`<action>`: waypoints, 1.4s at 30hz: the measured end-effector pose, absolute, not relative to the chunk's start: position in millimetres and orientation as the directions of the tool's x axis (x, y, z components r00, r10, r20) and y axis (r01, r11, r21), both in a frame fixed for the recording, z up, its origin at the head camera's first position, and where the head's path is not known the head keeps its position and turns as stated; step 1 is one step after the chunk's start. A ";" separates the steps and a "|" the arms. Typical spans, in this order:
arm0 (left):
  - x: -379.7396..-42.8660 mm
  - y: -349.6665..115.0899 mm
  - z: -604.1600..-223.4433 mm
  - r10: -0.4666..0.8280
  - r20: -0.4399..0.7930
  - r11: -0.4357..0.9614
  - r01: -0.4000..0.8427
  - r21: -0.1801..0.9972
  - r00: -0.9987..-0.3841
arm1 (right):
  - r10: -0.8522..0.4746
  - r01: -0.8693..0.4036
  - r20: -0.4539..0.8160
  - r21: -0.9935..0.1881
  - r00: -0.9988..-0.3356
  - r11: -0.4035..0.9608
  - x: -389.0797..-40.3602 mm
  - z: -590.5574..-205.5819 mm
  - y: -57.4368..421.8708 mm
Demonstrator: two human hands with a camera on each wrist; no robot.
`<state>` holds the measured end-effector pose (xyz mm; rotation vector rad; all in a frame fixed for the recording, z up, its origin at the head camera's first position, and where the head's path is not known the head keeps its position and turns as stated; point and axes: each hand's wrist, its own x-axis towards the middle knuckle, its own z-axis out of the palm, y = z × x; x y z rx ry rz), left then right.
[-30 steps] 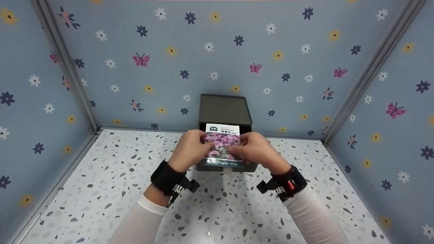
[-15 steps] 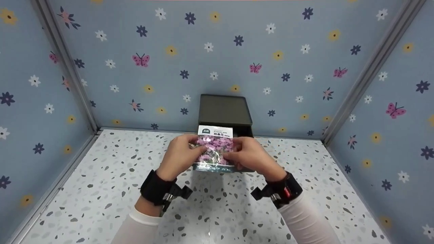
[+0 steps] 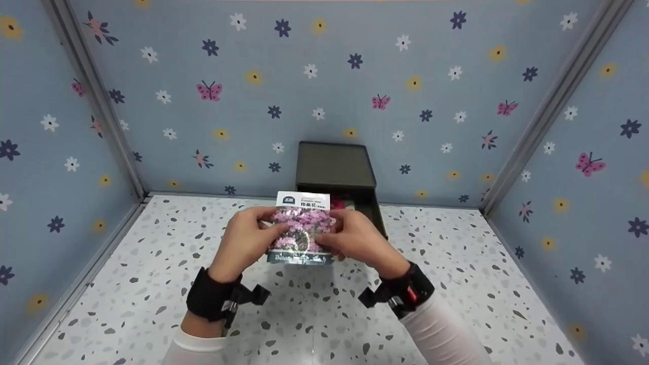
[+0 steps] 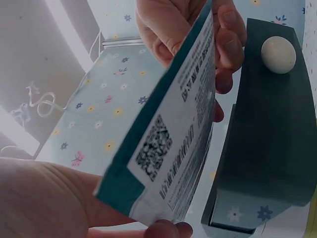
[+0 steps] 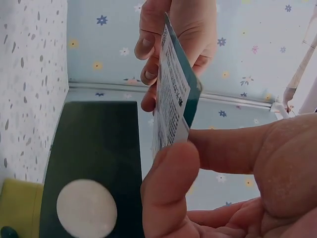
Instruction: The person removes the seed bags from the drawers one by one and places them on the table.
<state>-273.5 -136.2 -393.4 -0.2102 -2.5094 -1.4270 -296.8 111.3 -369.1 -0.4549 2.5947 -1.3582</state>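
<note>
A flower seed packet [image 3: 302, 234] with pink blooms on its front is gripped at both side edges, in front of the dark green box [image 3: 377, 218]. My left hand [image 3: 247, 241] pinches its left edge, thumb on the front and fingers behind. At the opposite edge my right hand [image 3: 361, 242] pinches it the same way. Printed text and a square code cover the packet's back [image 4: 181, 124] in the left wrist view. The box stands with its lid [image 3: 335, 165] raised; the packet and right hand hide part of it. Something red [image 3: 340, 203] shows inside.
On the box's front is a round whitish knob [image 5: 86, 208], seen in both wrist views. Flower-patterned panels [image 3: 324, 76] enclose the speckled white tabletop [image 3: 152, 284] at the back and sides. A yellow-green thing [image 5: 20, 203] appears beside the box in the right wrist view.
Both hands have carried the seed packet left and slightly toward me, from over the box to its front left. More of the box's inside now shows.
</note>
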 end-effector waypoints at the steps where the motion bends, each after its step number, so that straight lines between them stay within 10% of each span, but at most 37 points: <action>1: -272.4 -138.2 -393.7 -0.001 0.280 0.507 0.241 0.828 -0.960 | -0.354 -0.189 -0.014 -0.826 -0.935 0.532 -296.2 -369.6 109.6; 42: -255.2 -232.5 -402.4 0.110 0.147 0.596 0.183 0.782 -0.983 | -0.385 -0.292 0.092 -0.815 -0.918 0.501 -268.1 -400.8 24.5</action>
